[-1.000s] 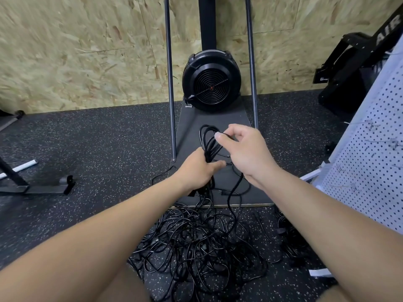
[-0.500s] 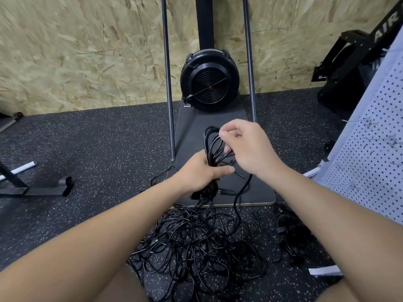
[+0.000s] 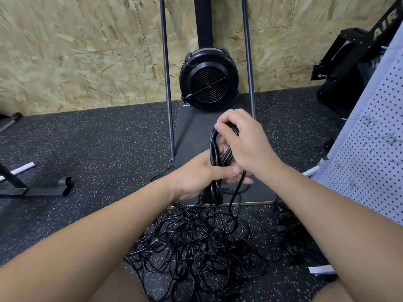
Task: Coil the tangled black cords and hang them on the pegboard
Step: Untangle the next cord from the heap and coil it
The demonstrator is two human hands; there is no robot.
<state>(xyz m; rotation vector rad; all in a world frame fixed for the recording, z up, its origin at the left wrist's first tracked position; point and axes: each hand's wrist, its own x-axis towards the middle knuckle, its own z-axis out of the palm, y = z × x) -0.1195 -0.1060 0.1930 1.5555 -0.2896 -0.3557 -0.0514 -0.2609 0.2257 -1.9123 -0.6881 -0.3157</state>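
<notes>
The coil (image 3: pixel 216 162) of black cord stands upright between the two hands, held above the front edge of the grey base plate (image 3: pixel 192 127) of the fan machine. The left hand (image 3: pixel 202 173) grips the coil at its waist, thumb laid across the strands and fingers curled round behind. The right hand (image 3: pixel 244 144) pinches the top of the loops, thumb and forefinger closed on the bend.

A second ago the right hand was lifted off the bundle, drawing a strand out to the side; now it has come down onto the top of the coil and laid that strand in with the rest. So another turn has been added, and the bundle looks thicker and tidier. One free strand (image 3: pixel 236 192) hangs from the left hand's grip down over the plate's edge into the tangled pile (image 3: pixel 196 243), which lies on the speckled floor just in front of the plate. My judgement is that the coiling of this cord is partway done, with much of the pile left to sort.

A smaller clump of cord (image 3: pixel 290 234) lies in front of the plate to its right, apart from the main pile. The pegboard (image 3: pixel 370 136) leans further right of the plate, with wire hooks on it; none carries a cord yet. No box or bin shows anywhere, so nothing is contained. The round fan housing (image 3: pixel 208 80) sits at the plate's far end.
</notes>
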